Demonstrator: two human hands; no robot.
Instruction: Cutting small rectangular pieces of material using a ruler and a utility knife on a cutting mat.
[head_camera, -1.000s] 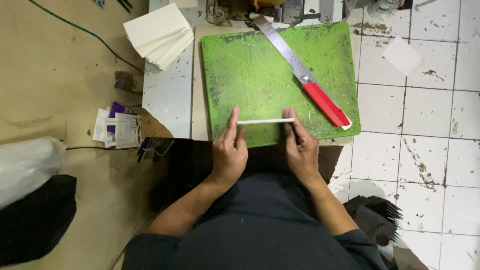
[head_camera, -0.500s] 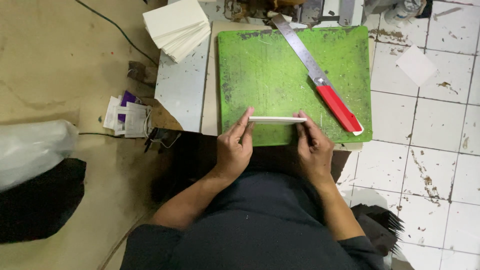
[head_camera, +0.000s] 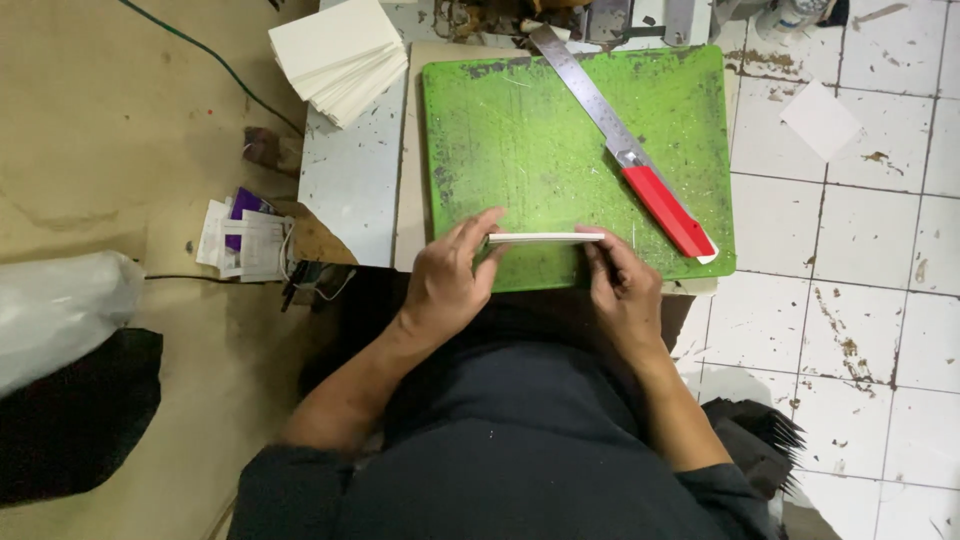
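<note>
1. Tiled white floor, stained; green cutting mat lay on a low board.
2. L hand & R hand each pinched one end of a thin white card stack, held edge-on just over the mat's near edge.
3. Steel ruler & red-handled knife lay diagonally on the mat, R of the stack.
4. White sheet pile sat upper L, off the mat.

From my feed, looking straight down: the person's left hand and right hand are both bare, no gloves, no rings or watch that I can make out. Forearms are uncovered. I see a dark, plain, charcoal-black shirt with short sleeves bunched near the elbows.
</note>
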